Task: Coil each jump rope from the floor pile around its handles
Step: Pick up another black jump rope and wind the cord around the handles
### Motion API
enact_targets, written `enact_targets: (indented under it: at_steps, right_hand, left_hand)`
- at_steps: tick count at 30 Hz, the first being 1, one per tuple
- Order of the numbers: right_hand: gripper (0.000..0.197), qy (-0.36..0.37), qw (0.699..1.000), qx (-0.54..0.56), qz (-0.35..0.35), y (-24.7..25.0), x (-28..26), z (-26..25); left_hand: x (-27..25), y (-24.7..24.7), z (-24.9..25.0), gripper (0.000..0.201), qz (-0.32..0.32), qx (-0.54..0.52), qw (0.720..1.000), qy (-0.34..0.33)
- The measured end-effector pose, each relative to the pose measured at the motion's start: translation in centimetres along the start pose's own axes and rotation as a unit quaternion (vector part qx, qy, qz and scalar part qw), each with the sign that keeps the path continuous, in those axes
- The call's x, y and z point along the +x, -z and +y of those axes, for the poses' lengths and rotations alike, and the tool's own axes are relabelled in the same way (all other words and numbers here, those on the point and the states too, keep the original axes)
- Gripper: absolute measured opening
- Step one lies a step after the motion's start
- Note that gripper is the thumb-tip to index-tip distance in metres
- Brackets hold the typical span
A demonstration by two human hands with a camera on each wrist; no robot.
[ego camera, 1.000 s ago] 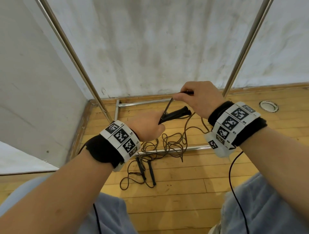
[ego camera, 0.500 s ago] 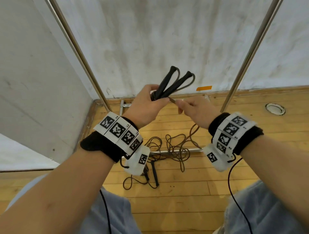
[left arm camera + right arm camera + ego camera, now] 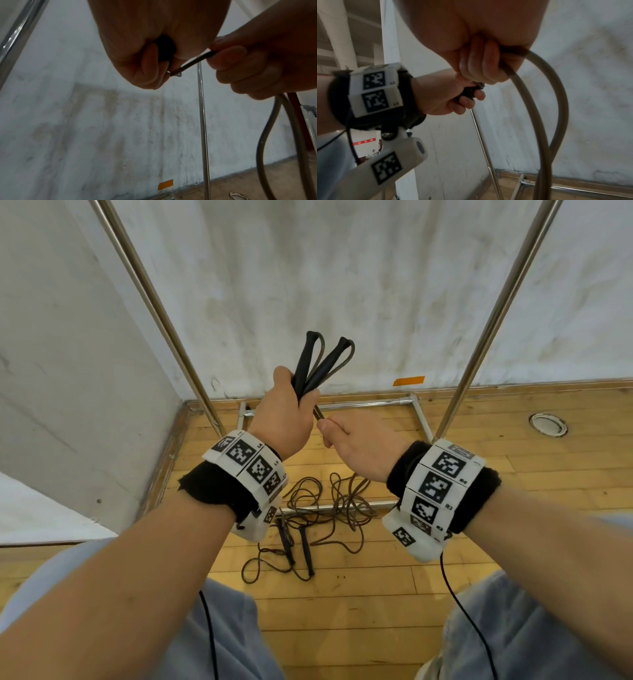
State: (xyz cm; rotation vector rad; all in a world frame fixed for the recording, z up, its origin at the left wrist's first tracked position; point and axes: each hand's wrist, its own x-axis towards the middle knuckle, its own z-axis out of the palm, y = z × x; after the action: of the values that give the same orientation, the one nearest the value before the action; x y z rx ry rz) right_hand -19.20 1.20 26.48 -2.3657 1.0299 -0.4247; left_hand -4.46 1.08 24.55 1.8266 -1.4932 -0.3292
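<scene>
a: left hand [image 3: 286, 419] raised in front of the wall, fingers [image 3: 149, 65] curled tight round two black handles [image 3: 317, 364]. handles point up and splay into a v; rope leaves each top end and bends back down.

b: right hand [image 3: 359, 448]?

a: just beside the left, a little lower. thumb and forefinger pinch the brown rope [image 3: 318, 413] where it comes out under the left fist; the other fingers [image 3: 481, 63] are curled over it too. short taut run of rope between the two hands.

b: below the right hand?

a: right wrist view shows the rope hanging from the fist in a long loop [image 3: 547, 121], down toward the wooden floor [image 3: 513, 474].

b: the pile?

a: floor pile [image 3: 329, 501] lies under the hands, loose brown loops tangled over a metal floor rail [image 3: 342, 507]. a second pair of dark handles [image 3: 298, 546] lies side by side on the boards at the near edge of the pile, rope trailing off in a loop. cannot tell which loops belong to which rope.

b: surroundings?

a: two slanted metal poles [image 3: 496, 313] rise either side of the hands, against a stained white wall [image 3: 342, 268]. orange tape strip [image 3: 408, 380] low on the wall. round floor fitting [image 3: 548, 424] far right. tagged wristbands [image 3: 442, 477] on both wrists.
</scene>
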Motion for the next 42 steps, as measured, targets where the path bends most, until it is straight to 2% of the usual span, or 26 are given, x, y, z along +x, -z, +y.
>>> enact_targets:
  at_steps: [5,9,12,16,20,24,27,30,33,35,38,40,42]
  right_hand:
    - [0.040,-0.001,1.000,0.009,0.007,0.2,-0.2,-0.1]
    - [0.040,-0.006,0.999,0.037,0.029,0.7,0.3,-0.2]
    - [0.040,-0.011,0.997,0.059,0.037,1.0,0.3,-0.1]
    - [0.040,-0.001,0.997,0.069,0.038,1.5,-0.1,-0.1]
    - [0.041,0.012,0.999,0.039,0.031,2.0,-0.2,-0.1]
    - [0.037,0.032,0.998,-0.049,-0.001,1.6,-0.6,-0.6]
    - [0.030,0.034,0.997,-0.067,-0.022,1.7,-0.9,-0.7]
    - [0.024,0.039,0.996,-0.072,0.020,2.8,-0.8,-0.1]
    - [0.021,0.015,0.996,-0.064,0.057,3.8,-0.7,1.0]
    - [0.024,0.014,0.996,-0.065,0.058,3.7,-0.8,1.3]
    - [0.029,0.029,0.996,-0.066,0.049,3.1,-0.7,1.0]
    - [0.032,0.046,0.996,-0.059,0.045,2.6,-0.7,0.6]
    - [0.036,0.061,0.996,-0.041,0.047,2.5,-0.7,0.4]
  left_hand:
    - [0.3,-0.2,0.2,0.022,0.002,-0.020,1.000,0.021]
    - [0.5,0.0,0.4,0.017,0.042,-0.044,0.998,-0.006]
    - [0.5,0.4,0.3,0.014,0.065,-0.039,0.997,-0.030]
    - [0.8,0.8,0.0,0.020,0.077,0.006,0.997,-0.022]
    - [1.0,0.8,-0.5,0.024,0.052,0.072,0.996,-0.001]
    - [1.3,1.0,-1.3,0.025,0.022,0.082,0.996,-0.001]
    - [1.1,0.7,-1.7,0.026,-0.011,0.085,0.996,0.006]
    - [0.6,0.4,-1.5,0.023,-0.065,0.081,0.995,-0.003]
    - [-0.4,0.0,-1.3,0.013,-0.148,0.063,0.986,-0.044]
    - [-1.1,-0.5,-1.1,0.020,-0.177,0.095,0.978,-0.048]
    - [-1.1,-2.1,-1.1,0.045,-0.165,0.163,0.969,-0.081]
    - [-0.8,-2.6,-1.2,0.039,-0.152,0.185,0.966,-0.100]
    - [-0.5,-2.6,-1.4,0.029,-0.137,0.198,0.966,-0.092]
